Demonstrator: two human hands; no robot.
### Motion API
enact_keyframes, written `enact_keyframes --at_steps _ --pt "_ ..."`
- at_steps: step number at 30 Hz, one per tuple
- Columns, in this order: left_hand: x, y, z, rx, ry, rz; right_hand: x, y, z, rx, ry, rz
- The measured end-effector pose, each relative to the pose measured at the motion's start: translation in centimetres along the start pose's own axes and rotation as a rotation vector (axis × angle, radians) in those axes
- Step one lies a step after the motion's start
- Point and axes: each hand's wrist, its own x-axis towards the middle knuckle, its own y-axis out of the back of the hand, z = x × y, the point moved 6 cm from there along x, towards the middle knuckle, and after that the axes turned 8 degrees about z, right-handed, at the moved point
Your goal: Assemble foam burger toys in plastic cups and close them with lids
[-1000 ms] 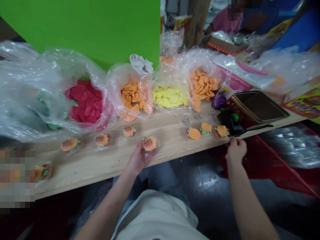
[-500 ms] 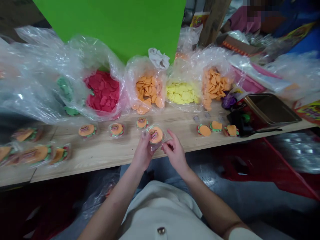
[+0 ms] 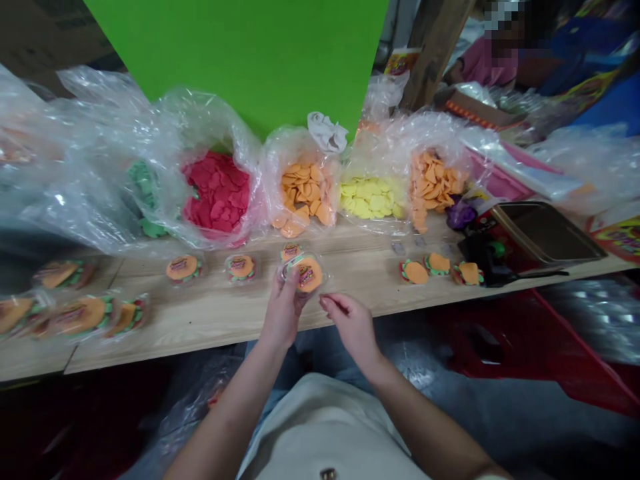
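Note:
A clear plastic case (image 3: pixel 309 274) with an orange, burger-like piece and a printed label inside is held by my left hand (image 3: pixel 284 308), thumb on its top. Just right of and below the case is my right hand (image 3: pixel 351 323), fingertips pinched together; whether anything small is between them cannot be made out. Behind the held case sits a smaller burger piece (image 3: pixel 291 252), partly covered by it. Two packed burgers (image 3: pixel 241 267) (image 3: pixel 183 268) stand to the left on the wooden table (image 3: pixel 200 330).
Plastic bags hold red pieces (image 3: pixel 217 195), orange pieces (image 3: pixel 303 190), yellow pieces (image 3: pixel 371 197) and green pieces (image 3: pixel 145 187). Several packed burgers (image 3: pixel 80 313) lie at far left. Uncased burgers (image 3: pixel 415 271) and a dark-topped box (image 3: pixel 550 230) are on the right. A person (image 3: pixel 487 63) is at the back right.
My right hand has drawn down from the case and its fingers have closed together. The case in my left hand has shifted slightly over the small burger. The whole view has moved a little.

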Motion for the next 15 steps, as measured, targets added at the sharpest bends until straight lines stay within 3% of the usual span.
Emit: enact_keyframes --at_steps 3,5,11,13,15 --pt "-0.1 -0.1 0.1 0.022 -0.016 -0.023 0.8 -2.1 1.2 0.245 -0.198 -0.061" --pt "0.0 0.2 0.1 0.040 -0.020 -0.026 1.2 -2.8 1.8 0.337 -0.252 -0.079" --pt "0.2 2.0 -0.9 0.078 0.067 -0.028 1.5 -4.0 2.2 0.313 -0.194 -0.212" --pt "0.5 3.0 -0.4 0.132 0.021 0.028 1.7 -5.0 2.1 0.339 -0.191 -0.254" --pt "1.3 4.5 1.5 0.244 -0.104 0.148 1.7 -6.5 1.9 0.391 -0.210 -0.335"
